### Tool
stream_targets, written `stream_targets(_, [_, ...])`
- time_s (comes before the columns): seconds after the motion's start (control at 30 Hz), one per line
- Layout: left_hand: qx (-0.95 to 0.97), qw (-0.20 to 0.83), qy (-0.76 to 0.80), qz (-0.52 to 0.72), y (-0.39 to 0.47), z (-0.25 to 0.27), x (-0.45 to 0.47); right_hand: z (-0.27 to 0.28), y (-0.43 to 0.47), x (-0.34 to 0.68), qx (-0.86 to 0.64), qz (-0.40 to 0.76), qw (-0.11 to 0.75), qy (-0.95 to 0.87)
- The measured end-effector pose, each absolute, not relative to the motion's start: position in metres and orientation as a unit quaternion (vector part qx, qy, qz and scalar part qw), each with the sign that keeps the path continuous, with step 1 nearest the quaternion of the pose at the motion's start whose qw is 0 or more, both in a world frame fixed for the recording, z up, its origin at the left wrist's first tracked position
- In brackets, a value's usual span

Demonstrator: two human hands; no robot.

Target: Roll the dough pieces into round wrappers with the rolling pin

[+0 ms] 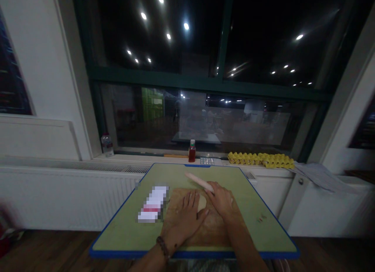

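A pale, flat piece of dough [202, 203] lies on the wooden board [205, 235]. My left hand [187, 215] rests flat beside and partly over the dough, its fingers stretched out and thumb apart. My right hand [219, 198] is wrapped round a light wooden rolling pin [197, 181]. The pin slants toward the far left, with its near part hidden under my palm. My hand covers part of the dough's left side, so its full outline cannot be seen.
Board and hands are on a green table with a blue edge [263, 233]. A pixelated white sheet or screen [154, 203] lies at left. On the sill stand a red-brown bottle [191, 151], yellow egg trays [260, 160] and a clear bottle [107, 145]. Papers [318, 176] lie at right.
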State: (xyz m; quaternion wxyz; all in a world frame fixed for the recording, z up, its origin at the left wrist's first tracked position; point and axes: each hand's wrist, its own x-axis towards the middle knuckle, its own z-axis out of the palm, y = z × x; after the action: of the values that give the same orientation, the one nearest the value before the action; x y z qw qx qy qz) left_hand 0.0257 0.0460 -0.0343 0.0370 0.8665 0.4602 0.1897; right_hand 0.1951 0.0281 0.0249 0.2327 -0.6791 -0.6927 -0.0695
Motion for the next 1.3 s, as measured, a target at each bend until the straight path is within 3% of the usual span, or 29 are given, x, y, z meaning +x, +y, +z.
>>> stream_targets(0.33, [0.863, 0.009, 0.465, 0.196, 0.018, -0.01, 0.013, 0.024, 0.029, 0.196, -0.679, -0.067, 0.224, -0.696])
stream_targets(0.7, [0.891, 0.029, 0.41, 0.192, 0.042, 0.0, 0.006, 0.026, 0.027, 0.195, -0.683, -0.064, 0.224, -0.693])
stream_targets(1.07, [0.925, -0.057, 0.36, 0.11, 0.053, 0.0, 0.015, 0.029, 0.025, 0.194, -0.69, -0.042, 0.248, -0.678])
stream_targets(1.3, [0.907, 0.13, 0.349, 0.199, 0.067, 0.017, -0.008, 0.031, 0.021, 0.194, -0.689, -0.035, 0.275, -0.67])
